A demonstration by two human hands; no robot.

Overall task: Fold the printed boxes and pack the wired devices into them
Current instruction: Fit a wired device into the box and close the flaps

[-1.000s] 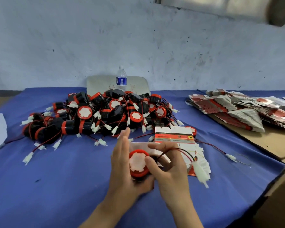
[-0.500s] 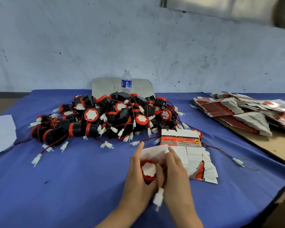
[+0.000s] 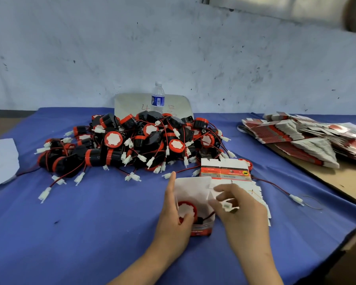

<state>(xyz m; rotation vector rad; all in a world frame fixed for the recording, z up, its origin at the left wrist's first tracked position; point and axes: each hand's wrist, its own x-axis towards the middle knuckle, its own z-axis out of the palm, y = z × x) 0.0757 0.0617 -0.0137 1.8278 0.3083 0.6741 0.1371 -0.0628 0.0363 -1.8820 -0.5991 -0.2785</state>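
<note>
Device [image 3: 186,210] now boxed; connector [image 3: 227,205] blurred.

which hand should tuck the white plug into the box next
Probably the right hand: it already pinches the white plug just beside the open box. The left hand is occupied, gripping the box with its thumb on the red-rimmed device inside.

Your open box [image 3: 195,194] near the table's front edge holds one red-rimmed device [image 3: 187,209]; flat boxes [image 3: 226,171] lie just behind.
</note>
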